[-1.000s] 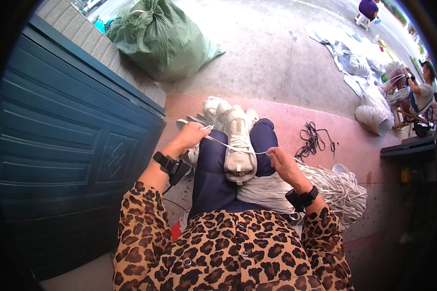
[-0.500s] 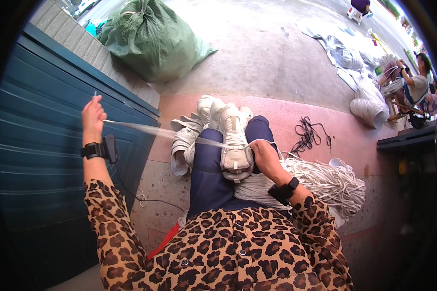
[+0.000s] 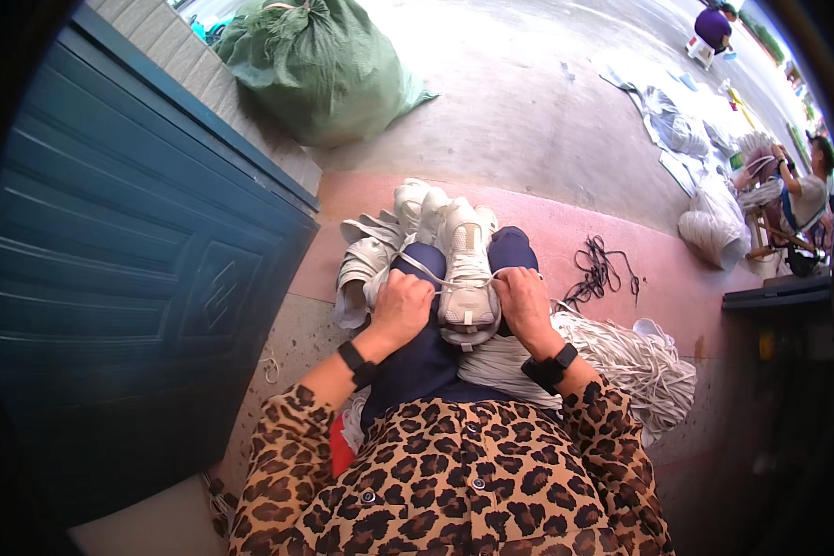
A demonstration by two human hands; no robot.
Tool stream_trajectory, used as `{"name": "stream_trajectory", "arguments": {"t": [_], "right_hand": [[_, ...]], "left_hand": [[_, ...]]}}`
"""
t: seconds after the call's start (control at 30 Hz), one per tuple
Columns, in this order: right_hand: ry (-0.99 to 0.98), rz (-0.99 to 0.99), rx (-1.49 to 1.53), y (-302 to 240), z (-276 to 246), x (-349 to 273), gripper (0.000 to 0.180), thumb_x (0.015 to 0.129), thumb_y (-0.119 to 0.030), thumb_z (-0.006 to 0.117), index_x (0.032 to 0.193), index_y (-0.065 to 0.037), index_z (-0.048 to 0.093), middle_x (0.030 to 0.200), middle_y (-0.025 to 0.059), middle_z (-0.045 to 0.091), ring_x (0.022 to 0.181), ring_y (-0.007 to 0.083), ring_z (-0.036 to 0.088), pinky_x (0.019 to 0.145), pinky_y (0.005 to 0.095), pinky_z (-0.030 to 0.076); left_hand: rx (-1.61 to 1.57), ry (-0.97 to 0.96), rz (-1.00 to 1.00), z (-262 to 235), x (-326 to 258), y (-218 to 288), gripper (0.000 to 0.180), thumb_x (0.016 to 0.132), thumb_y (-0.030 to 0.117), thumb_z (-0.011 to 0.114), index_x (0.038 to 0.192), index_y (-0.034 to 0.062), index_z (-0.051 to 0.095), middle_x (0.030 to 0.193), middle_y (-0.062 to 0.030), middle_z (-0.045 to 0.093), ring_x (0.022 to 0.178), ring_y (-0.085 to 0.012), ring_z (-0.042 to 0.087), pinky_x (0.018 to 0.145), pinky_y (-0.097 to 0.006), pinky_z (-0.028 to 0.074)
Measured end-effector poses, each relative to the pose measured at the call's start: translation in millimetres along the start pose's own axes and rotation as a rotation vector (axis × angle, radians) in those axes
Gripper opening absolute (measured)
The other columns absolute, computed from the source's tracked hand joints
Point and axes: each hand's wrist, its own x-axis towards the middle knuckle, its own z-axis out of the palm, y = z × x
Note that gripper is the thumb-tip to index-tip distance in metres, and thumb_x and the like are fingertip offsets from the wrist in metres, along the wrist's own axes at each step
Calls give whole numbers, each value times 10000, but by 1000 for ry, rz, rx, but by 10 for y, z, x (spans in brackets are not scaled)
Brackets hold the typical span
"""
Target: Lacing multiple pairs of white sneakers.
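A white and beige sneaker rests between my knees, its heel toward me. White shoelace runs through its eyelets and out to both sides at the ankle opening. Just left of the shoe, my left hand is closed on one lace end. On the other side my right hand pinches the other end, close against the shoe. Both fists sit low over my thighs. More white shoes are piled beyond and to the left of my knees.
A large heap of white laces lies by my right thigh. Black laces are tangled on the pink floor. A blue door stands at left, a stuffed green sack beyond it. At far right a person sits near white sacks.
My left hand has come down from far out at the left, beside the door, to the shoe's left side. My right hand stays by the shoe. The whole view has shifted slightly.
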Motion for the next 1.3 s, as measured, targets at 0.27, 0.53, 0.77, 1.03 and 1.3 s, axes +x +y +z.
{"name": "stream_trajectory", "arguments": {"t": [0.27,0.53,0.77,1.03,1.3], "right_hand": [[26,-40,-34,-26,-13,-7,125,778,-217,591,783,-96,626,778,64,578,806,245,524,722,375,385],[-3,-114,-160,-48,-23,-24,173,784,-251,589,778,-82,626,766,68,575,797,248,517,702,382,370],[-177,-125,-112,-88,-160,-89,210,820,-260,538,843,-56,586,817,115,552,828,285,501,690,422,380],[1,-108,314,4,-43,-98,155,773,-88,568,905,-17,608,842,142,587,798,317,532,715,396,429],[77,-77,415,41,42,-143,107,740,-72,609,828,-44,555,719,124,566,693,300,550,628,395,445]], "left_hand": [[46,29,-43,78,100,-2,71,778,120,568,759,56,591,733,-90,558,752,-299,490,663,-401,407],[-51,52,-36,191,170,-14,158,791,196,536,723,88,629,708,-53,599,804,-263,508,673,-400,379],[218,-2,-156,66,-4,398,202,768,199,600,903,50,620,829,-67,612,848,-261,499,705,-380,393],[40,-1,-101,71,42,232,164,775,131,576,907,39,608,820,-85,596,851,-280,499,722,-392,409],[-269,-407,-280,311,1132,529,243,785,91,561,1001,-20,572,689,-108,598,543,-231,563,495,-325,453]]}}
